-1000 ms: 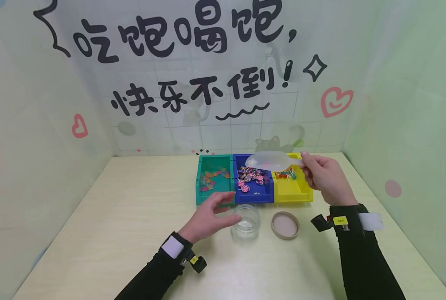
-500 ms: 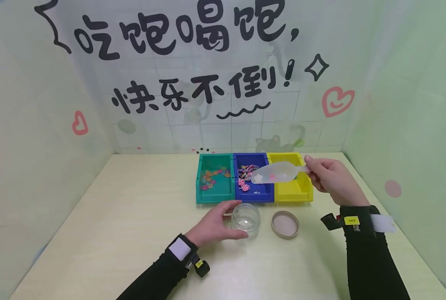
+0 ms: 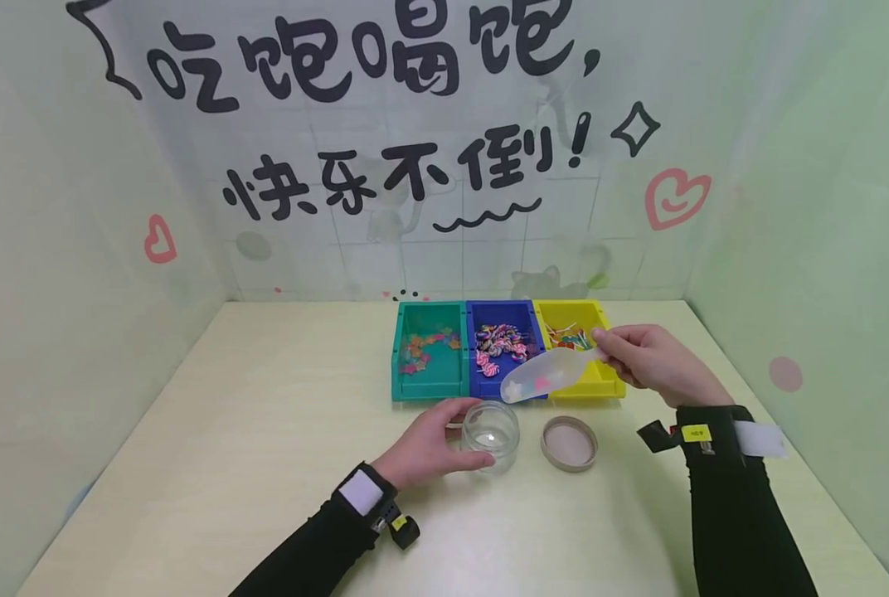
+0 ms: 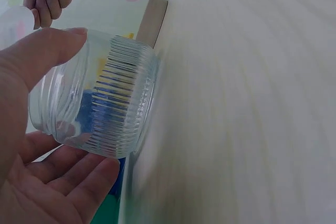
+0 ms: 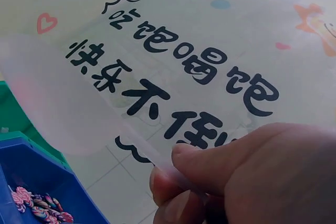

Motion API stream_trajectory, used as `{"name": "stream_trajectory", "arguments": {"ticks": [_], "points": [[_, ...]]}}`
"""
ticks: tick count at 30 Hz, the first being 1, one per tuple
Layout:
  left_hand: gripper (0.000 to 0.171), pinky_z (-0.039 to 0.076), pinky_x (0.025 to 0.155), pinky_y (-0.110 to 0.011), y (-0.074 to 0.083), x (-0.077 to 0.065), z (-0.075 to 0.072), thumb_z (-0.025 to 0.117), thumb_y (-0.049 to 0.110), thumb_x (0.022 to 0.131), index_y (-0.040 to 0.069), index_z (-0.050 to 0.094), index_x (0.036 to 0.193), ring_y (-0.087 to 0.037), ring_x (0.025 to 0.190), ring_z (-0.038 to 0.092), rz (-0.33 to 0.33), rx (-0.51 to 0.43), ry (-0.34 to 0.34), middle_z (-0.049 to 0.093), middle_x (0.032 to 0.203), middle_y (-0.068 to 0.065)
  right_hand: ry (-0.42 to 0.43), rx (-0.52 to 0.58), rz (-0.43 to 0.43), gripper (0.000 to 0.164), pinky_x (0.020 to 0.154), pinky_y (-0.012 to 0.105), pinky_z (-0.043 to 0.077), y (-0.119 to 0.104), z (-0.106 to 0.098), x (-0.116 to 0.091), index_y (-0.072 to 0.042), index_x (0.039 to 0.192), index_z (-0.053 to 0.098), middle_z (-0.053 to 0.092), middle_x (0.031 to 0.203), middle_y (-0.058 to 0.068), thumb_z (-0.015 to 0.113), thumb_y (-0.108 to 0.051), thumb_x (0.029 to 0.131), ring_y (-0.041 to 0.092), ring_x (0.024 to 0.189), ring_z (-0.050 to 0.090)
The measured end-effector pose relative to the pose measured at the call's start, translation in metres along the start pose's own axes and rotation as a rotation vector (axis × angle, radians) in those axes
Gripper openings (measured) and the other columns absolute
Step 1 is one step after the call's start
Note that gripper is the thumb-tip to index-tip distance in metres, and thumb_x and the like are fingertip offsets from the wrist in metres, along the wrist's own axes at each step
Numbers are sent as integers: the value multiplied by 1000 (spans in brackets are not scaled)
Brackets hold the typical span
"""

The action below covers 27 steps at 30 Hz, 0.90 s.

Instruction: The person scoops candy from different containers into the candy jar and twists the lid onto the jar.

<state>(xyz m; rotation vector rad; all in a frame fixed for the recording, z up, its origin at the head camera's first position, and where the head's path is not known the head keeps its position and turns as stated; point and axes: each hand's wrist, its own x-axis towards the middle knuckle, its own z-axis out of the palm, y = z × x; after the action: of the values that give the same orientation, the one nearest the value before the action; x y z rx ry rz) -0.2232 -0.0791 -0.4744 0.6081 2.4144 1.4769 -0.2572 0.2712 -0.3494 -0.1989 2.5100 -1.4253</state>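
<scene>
My right hand [image 3: 657, 363] pinches the handle of a translucent white scoop [image 3: 552, 373]. The scoop tilts down to the left above the front of the bins, with a few small pink and whitish pieces in its bowl. My left hand [image 3: 431, 446] holds a clear glass jar [image 4: 118, 95] upright on the table, thumb on the near side and fingers on the far side. The jar's mouth is uncovered, and nothing shows inside it. From the right wrist camera, the scoop [image 5: 63, 98] is seen from its underside, so its contents are mostly hidden.
A round lid [image 3: 568, 444] lies right of the jar. Behind stand three joined bins: a green bin [image 3: 444, 381] with star-shaped pieces, a blue bin [image 3: 482, 390] with swirled candy-like pieces, and a yellow bin [image 3: 604, 383] with small lollipop-like sticks. A printed curtain [image 3: 280, 257] closes off the back.
My left hand has moved right and taken hold of the jar. The scoop in my right hand has come down and nearer the jar, its tip now tilted lower.
</scene>
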Motion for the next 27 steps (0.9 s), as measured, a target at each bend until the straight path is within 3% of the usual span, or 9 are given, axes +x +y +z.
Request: {"name": "stream_trajectory", "arguments": {"ticks": [14,27], "points": [[79,57,115,-47,0,0,1,93,29,91,10,55,158,-32,137,65,15,33,1,63,149,-10,-24,-230,-22,46,62,31,37,-9,17,-1,-7,93,71,43,67,-1,60,-47,113,22,67,47],[78,56,116,-50,1,1,1,93,29,91,13,56,158,-33,138,64,6,27,2,64,149,-9,-19,-277,-32,48,61,31,35,-8,20,0,-7,95,70,43,69,-1,58,-49,113,22,68,47]]}}
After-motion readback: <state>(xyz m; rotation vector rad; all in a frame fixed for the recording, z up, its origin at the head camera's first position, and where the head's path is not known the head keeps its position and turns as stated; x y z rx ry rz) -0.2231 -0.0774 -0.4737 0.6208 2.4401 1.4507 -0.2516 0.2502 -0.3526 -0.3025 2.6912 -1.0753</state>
